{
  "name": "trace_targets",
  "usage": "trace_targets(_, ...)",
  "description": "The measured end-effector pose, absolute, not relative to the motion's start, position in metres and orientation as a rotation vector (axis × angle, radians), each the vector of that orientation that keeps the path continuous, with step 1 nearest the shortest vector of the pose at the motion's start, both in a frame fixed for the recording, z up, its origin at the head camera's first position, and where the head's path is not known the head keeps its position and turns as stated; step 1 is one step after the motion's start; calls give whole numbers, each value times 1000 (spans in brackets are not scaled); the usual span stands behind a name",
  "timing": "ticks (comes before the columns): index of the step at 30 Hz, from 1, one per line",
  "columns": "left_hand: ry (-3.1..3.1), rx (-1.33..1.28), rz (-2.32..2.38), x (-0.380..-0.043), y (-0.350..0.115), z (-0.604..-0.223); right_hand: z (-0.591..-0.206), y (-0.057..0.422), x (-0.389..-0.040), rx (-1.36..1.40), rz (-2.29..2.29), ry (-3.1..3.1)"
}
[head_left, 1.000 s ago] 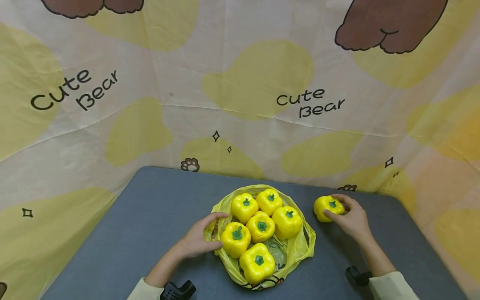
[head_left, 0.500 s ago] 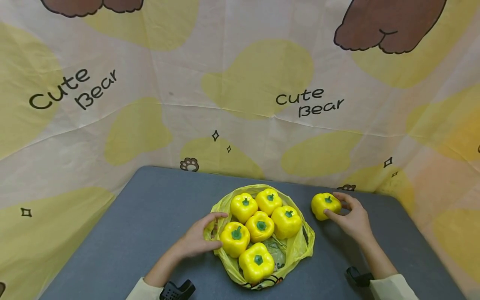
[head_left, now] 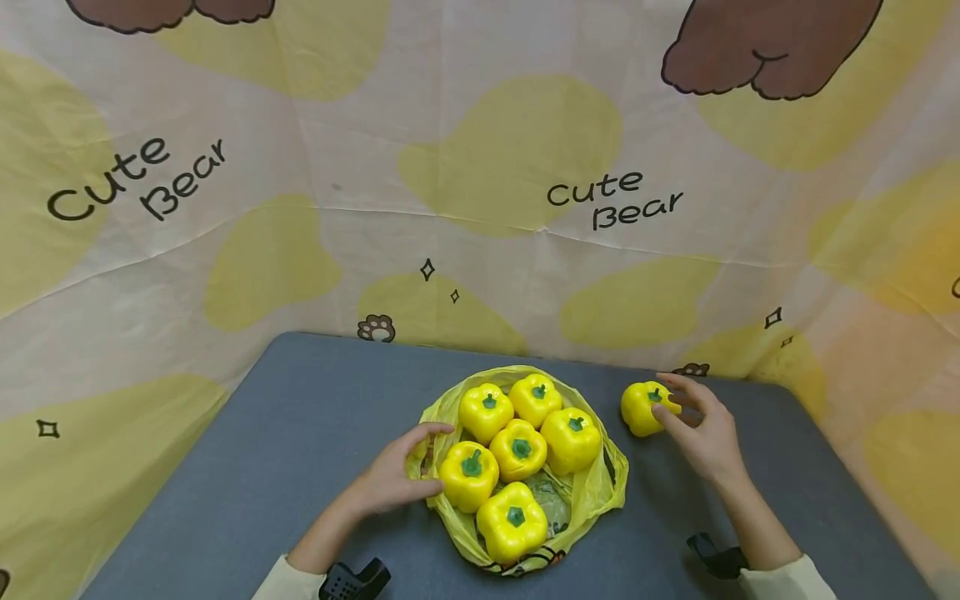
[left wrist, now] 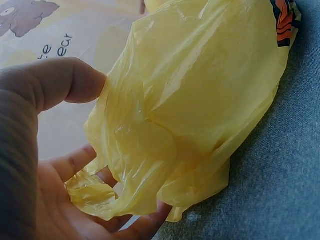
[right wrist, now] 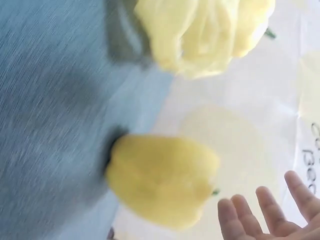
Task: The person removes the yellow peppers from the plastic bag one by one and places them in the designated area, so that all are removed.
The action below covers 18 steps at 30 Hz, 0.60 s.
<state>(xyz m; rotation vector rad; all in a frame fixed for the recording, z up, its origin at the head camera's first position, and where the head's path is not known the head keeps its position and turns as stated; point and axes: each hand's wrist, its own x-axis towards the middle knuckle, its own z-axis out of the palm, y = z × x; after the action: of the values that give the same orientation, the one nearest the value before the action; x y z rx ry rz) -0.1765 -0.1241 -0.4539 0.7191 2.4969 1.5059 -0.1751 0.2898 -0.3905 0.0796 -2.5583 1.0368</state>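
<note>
A yellow plastic bag (head_left: 611, 479) stands on the table with its mouth rolled wide, holding several yellow bell peppers (head_left: 513, 523) with green stems. At its left side, my left hand (head_left: 393, 475) holds the bag between thumb and fingers. In the left wrist view, the thumb tip is at the bag's side (left wrist: 200, 95), and folds of plastic lie among the other fingers. Right of the bag, a single bell pepper (head_left: 641, 408) sits upright on the table. My right hand (head_left: 708, 433) is beside it, fingers spread; the right wrist view shows a gap between fingertips and pepper (right wrist: 162, 177).
The grey table (head_left: 300, 433) has its far edge against a hanging cloth (head_left: 480, 167) printed with bears and yellow patches. A black wrist strap (head_left: 356, 579) is on the left wrist and another (head_left: 716, 557) on the right.
The bell pepper at the right has shifted slightly left, towards the bag. My right hand has let go of it, its fingers spreading away. The left hand and the bag stay in place.
</note>
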Motion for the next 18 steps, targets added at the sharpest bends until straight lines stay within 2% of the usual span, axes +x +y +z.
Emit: trace_targets(18, 2513, 718, 1488, -176, -124, -452, -391, 235, -170, 414, 1300, -2472)
